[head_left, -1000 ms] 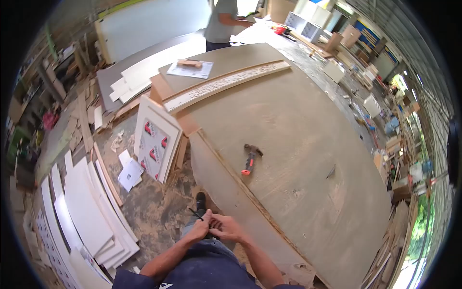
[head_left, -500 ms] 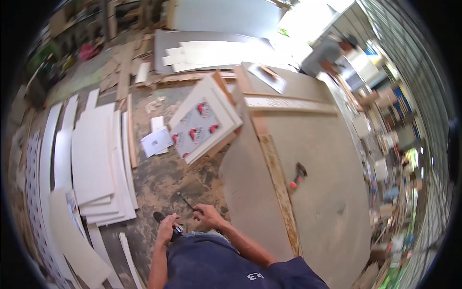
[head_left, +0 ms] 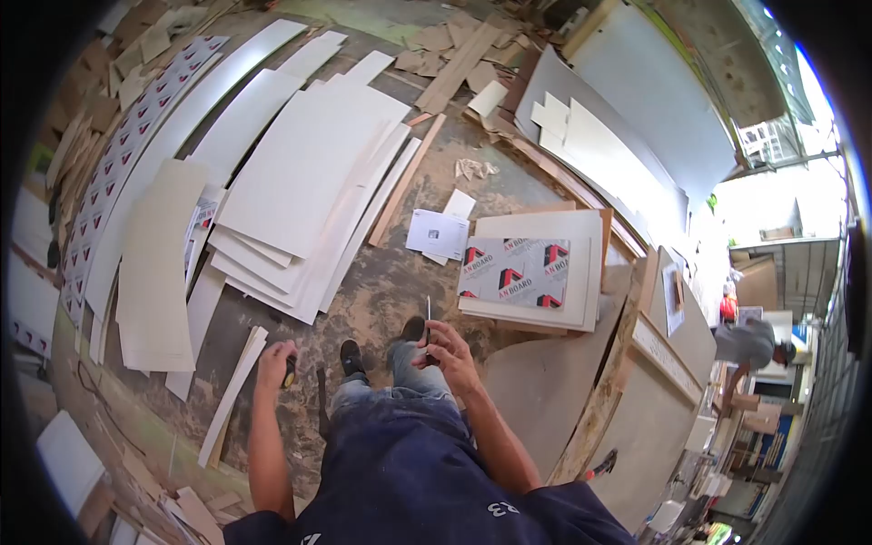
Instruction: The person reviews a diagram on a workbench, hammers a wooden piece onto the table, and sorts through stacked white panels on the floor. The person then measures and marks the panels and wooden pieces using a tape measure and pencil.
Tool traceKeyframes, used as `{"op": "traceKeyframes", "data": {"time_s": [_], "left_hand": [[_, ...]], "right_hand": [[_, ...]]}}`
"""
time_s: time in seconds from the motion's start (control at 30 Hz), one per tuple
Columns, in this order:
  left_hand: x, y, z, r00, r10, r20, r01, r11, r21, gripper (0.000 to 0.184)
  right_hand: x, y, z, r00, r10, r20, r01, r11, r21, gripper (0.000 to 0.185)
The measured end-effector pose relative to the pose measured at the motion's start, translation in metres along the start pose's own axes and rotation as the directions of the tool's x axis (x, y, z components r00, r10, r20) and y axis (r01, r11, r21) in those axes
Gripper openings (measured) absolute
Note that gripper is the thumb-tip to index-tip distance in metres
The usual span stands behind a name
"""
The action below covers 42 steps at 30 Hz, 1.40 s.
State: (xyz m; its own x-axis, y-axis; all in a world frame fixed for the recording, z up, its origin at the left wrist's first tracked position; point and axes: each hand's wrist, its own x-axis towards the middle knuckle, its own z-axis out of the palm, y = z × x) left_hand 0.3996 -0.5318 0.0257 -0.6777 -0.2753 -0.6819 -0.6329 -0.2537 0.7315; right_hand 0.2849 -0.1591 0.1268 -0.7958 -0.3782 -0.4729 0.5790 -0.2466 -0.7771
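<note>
Where the floor (head_left: 363, 282) at far left carries stock, the printed board (head_left: 127, 154) lies at the outer side, with a beige strip (head_left: 159, 263) further in, overlapping other pieces. The white panels (head_left: 313, 173) are piled flat with uneven edges, probably because flat stacking gives them full support. Narrow strips (head_left: 238, 381) lie just beside the left hand (head_left: 277, 363). Fingers of that hand are curled around a dark-and-yellow object (head_left: 290, 371), mostly hidden by the grasp; it is carried low and out to the side, apparently clear of the other hand.

Papers (head_left: 438, 233) lie on the floor near the middle. Nearer the wearer, the right hand (head_left: 445, 352) is raised, pinching a thin tool (head_left: 429, 313) between thumb and fingertips, its pale shaft pointing forward. Such a hold would favour fine control over force and leaves the tip visible.

The lettered board (head_left: 515, 272) rests on larger pale boards (head_left: 586, 272), which seem to serve as its base. At right, the bench (head_left: 636, 427) bears a batten (head_left: 668, 359) and a hammer (head_left: 607, 461), untouched. Beyond, a person (head_left: 758, 343) bends forward; that person's grasp cannot be determined.
</note>
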Motion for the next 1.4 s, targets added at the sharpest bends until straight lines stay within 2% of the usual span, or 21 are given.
{"op": "traceKeyframes", "data": {"time_s": [0.07,0.13,0.2,0.3,0.33,0.37,0.43,0.53,0.63,0.7,0.73,0.8,0.9,0.97,1.03,1.07,1.17,1.2,1.3,1.33,1.4], "left_hand": [[0.005,-0.013,0.001,0.984,0.176,0.033,-0.169,0.850,0.500,0.047],[0.002,-0.013,0.023,0.991,-0.117,0.068,0.052,0.791,0.609,0.053],[-0.004,0.004,0.055,0.889,-0.451,0.080,0.202,0.541,0.816,0.062],[0.019,-0.051,0.079,0.934,-0.341,0.104,0.093,0.514,0.853,0.062],[0.021,-0.039,0.089,0.952,-0.261,0.162,0.040,0.629,0.776,0.060],[0.023,-0.024,0.098,0.961,-0.171,0.218,-0.027,0.725,0.689,0.058],[0.013,0.017,0.124,0.965,-0.175,0.194,0.012,0.770,0.638,0.050],[-0.014,0.033,0.153,0.961,-0.212,0.178,0.075,0.817,0.572,0.039],[-0.061,0.052,0.169,0.879,-0.442,0.178,0.332,0.836,0.436,0.026],[-0.071,0.102,0.195,0.924,-0.347,0.160,0.273,0.892,0.361,0.031],[-0.063,0.095,0.197,0.922,-0.349,0.164,0.272,0.890,0.365,0.031],[-0.040,0.070,0.203,0.780,-0.580,0.236,0.531,0.812,0.242,0.028],[0.018,0.031,0.193,0.858,-0.497,0.129,0.448,0.847,0.286,0.029],[0.076,-0.026,0.176,0.991,-0.105,0.086,0.110,0.992,-0.057,0.032],[0.156,-0.075,0.161,0.932,-0.196,0.305,0.329,0.810,-0.486,0.033],[0.174,-0.041,0.177,0.985,-0.172,0.024,0.150,0.766,-0.626,0.031],[0.263,-0.075,0.184,0.954,-0.286,-0.094,0.199,0.832,-0.518,0.050],[0.284,-0.069,0.181,0.979,-0.205,-0.002,0.164,0.790,-0.590,0.058],[0.331,-0.077,0.188,0.981,-0.148,-0.127,0.111,0.958,-0.264,0.074],[0.341,-0.085,0.189,0.977,-0.153,-0.149,0.105,0.952,-0.286,0.074],[0.370,-0.087,0.192,0.990,0.060,-0.131,-0.071,0.994,-0.080,0.082]], "right_hand": [[0.035,-0.027,0.010,0.995,-0.003,0.101,-0.002,0.998,0.057,0.034],[0.069,-0.044,0.007,0.986,0.018,0.167,-0.034,0.995,0.094,0.033],[0.102,-0.054,-0.001,0.970,0.040,0.238,-0.075,0.987,0.139,0.032],[0.167,-0.051,-0.032,0.966,0.106,0.235,-0.125,0.990,0.067,0.029],[0.187,-0.038,-0.052,0.956,0.155,0.248,-0.062,0.936,-0.347,0.029],[0.201,-0.026,-0.071,0.953,0.192,0.235,0.026,0.720,-0.694,0.028],[0.209,-0.016,-0.105,0.879,0.226,0.421,0.268,0.496,-0.826,0.028],[0.212,-0.042,-0.111,0.862,0.200,0.466,0.316,0.507,-0.802,0.023],[0.200,-0.064,-0.104,0.908,0.318,0.274,0.084,0.501,-0.861,0.017],[0.188,-0.093,-0.089,0.916,0.348,0.197,-0.029,0.549,-0.835,0.017],[0.184,-0.102,-0.088,0.922,0.325,0.210,-0.017,0.576,-0.818,0.016],[0.193,-0.105,-0.093,0.928,0.303,0.217,-0.003,0.589,-0.808,0.017],[0.233,-0.082,-0.104,0.923,0.371,0.104,-0.080,0.448,-0.891,0.018],[0.283,-0.046,-0.109,0.956,0.211,0.204,0.110,0.389,-0.915,0.021],[0.346,-0.009,-0.101,0.949,0.258,0.183,0.000,0.579,-0.815,0.026],[0.374,0.018,-0.092,0.959,0.232,0.163,-0.030,0.655,-0.755,0.027],[0.451,0.112,-0.081,0.929,0.202,0.311,0.080,0.710,-0.700,0.032],[0.473,0.143,-0.089,0.873,0.365,0.322,-0.014,0.680,-0.733,0.031],[0.523,0.197,-0.087,0.696,0.666,0.270,-0.204,0.543,-0.814,0.028],[0.531,0.205,-0.083,0.605,0.772,0.195,-0.306,0.452,-0.838,0.027],[0.562,0.211,-0.083,0.536,0.796,0.282,-0.164,0.426,-0.890,0.029]]}}
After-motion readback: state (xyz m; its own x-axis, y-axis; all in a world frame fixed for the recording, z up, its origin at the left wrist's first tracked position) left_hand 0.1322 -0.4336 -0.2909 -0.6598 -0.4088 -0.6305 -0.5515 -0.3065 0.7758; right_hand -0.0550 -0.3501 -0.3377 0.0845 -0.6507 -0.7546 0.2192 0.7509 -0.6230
